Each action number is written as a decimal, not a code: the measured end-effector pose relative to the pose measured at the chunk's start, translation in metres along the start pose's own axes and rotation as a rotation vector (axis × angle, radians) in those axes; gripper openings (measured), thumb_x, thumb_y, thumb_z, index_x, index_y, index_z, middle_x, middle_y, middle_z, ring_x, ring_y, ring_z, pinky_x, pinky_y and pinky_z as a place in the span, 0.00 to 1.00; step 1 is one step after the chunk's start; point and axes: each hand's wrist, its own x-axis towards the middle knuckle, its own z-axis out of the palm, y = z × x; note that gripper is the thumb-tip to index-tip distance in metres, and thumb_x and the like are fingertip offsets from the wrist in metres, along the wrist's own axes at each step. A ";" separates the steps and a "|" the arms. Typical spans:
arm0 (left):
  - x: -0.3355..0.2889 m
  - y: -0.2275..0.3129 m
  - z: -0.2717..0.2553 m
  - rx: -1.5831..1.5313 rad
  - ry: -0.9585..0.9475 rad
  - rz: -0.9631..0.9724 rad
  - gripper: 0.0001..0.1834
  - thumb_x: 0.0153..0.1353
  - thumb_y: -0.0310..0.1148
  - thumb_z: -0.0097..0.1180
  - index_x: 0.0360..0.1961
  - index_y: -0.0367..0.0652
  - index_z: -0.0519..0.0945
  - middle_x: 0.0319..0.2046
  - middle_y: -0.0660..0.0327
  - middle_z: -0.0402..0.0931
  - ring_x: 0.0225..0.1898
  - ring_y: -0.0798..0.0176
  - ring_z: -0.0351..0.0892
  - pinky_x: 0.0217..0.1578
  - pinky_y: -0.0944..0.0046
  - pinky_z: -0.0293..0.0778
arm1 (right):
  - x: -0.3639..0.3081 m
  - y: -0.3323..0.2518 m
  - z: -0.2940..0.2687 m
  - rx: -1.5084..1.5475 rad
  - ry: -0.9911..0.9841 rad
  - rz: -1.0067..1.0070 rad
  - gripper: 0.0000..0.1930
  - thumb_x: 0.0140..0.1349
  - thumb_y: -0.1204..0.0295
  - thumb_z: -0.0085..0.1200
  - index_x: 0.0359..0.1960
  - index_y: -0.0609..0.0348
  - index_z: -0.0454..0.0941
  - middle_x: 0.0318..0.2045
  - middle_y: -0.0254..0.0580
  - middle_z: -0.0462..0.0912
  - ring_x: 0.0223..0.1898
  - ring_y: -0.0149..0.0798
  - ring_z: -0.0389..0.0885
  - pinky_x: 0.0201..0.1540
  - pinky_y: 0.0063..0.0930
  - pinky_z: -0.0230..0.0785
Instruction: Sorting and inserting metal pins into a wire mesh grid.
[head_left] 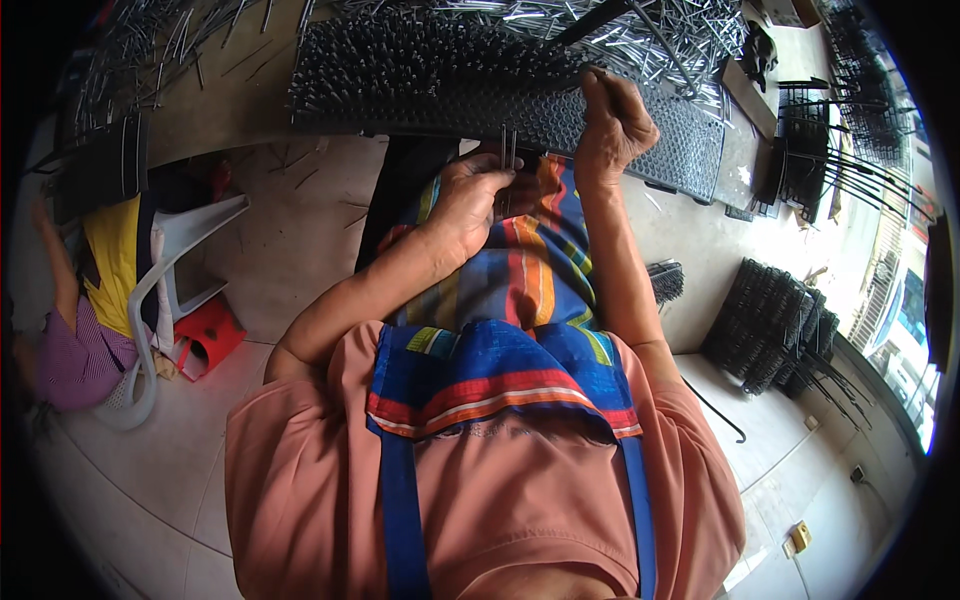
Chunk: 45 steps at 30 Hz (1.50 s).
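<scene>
My left hand (468,205) is closed around a few thin metal rods (509,148), which stick up past the thumb at the near edge of a dark perforated board (660,150). Dense rows of upright rods (400,75) fill the left and far part of that board, while bare holes show at its right and along its near side. Over the right part of the board is my right hand (614,130), raised with thumb and fingers pinched together. Whatever is between those fingertips is too small to make out.
Loose metal rods (520,22) lie heaped beyond the board. Black wire racks (765,325) are stacked on the floor at the right, with more (805,150) above them. At the left, another person (88,350) sits on a white plastic chair (150,300) near a red container (208,338).
</scene>
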 end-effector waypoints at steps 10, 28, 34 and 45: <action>-0.002 0.003 0.005 -0.036 0.017 0.014 0.09 0.65 0.23 0.49 0.44 0.39 0.79 0.37 0.53 0.82 0.37 0.58 0.84 0.41 0.58 0.79 | 0.001 0.006 0.007 0.051 -0.041 -0.118 0.07 0.53 0.86 0.61 0.32 0.63 0.84 0.31 0.36 0.85 0.32 0.25 0.80 0.40 0.19 0.73; -0.002 0.008 0.010 0.006 -0.014 0.050 0.11 0.65 0.24 0.49 0.46 0.40 0.79 0.38 0.55 0.82 0.36 0.59 0.82 0.41 0.59 0.78 | -0.006 0.009 0.007 -0.188 -0.169 -0.141 0.06 0.50 0.85 0.62 0.30 0.64 0.84 0.27 0.34 0.82 0.29 0.24 0.77 0.33 0.17 0.68; 0.000 0.005 0.009 -0.034 -0.022 0.061 0.11 0.64 0.23 0.49 0.46 0.40 0.80 0.37 0.54 0.82 0.37 0.59 0.82 0.41 0.60 0.78 | -0.005 0.007 0.005 -0.334 -0.179 -0.235 0.06 0.50 0.82 0.64 0.31 0.60 0.84 0.26 0.35 0.82 0.25 0.26 0.78 0.28 0.19 0.68; 0.004 0.005 0.009 -0.010 -0.039 0.146 0.10 0.62 0.23 0.52 0.44 0.37 0.80 0.36 0.54 0.82 0.35 0.61 0.82 0.40 0.62 0.78 | -0.005 -0.011 -0.007 -0.838 -0.449 -0.433 0.12 0.58 0.72 0.59 0.44 0.51 0.83 0.25 0.40 0.78 0.22 0.44 0.78 0.26 0.34 0.70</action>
